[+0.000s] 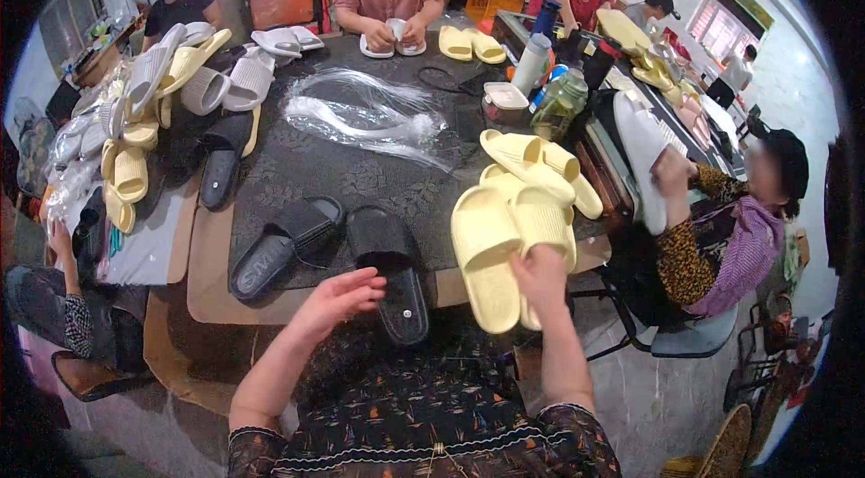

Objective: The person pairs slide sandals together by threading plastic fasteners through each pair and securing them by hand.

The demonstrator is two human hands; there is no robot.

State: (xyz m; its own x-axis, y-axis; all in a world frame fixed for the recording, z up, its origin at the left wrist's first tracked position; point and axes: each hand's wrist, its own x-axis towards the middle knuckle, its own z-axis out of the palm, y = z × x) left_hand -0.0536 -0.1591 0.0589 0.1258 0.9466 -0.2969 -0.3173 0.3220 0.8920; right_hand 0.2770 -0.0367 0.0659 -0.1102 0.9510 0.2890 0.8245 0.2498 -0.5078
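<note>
My left hand [342, 300] is open, its fingers stretched out over the edge of a black slide slipper [404, 298]. I cannot tell whether it touches it. Left of that lies a second black slipper [288, 248], tilted. My right hand [542, 278] is closed on a pale yellow slipper [543, 212], one of a front pair at the table's near right edge. The other slipper of that pair [485, 253] lies beside it, toe away from me. More yellow slippers [514, 154] are piled behind them; the hand hides part of the front pair.
Clear plastic bags [369, 118] lie mid-table. Grey and yellow slippers [135, 118] are heaped at the left, near another black slipper [221, 163]. A jar [560, 104], a white bottle [532, 63] and a tub [505, 101] stand at the back right. Several co-workers surround the table, one handling white slippers [394, 47].
</note>
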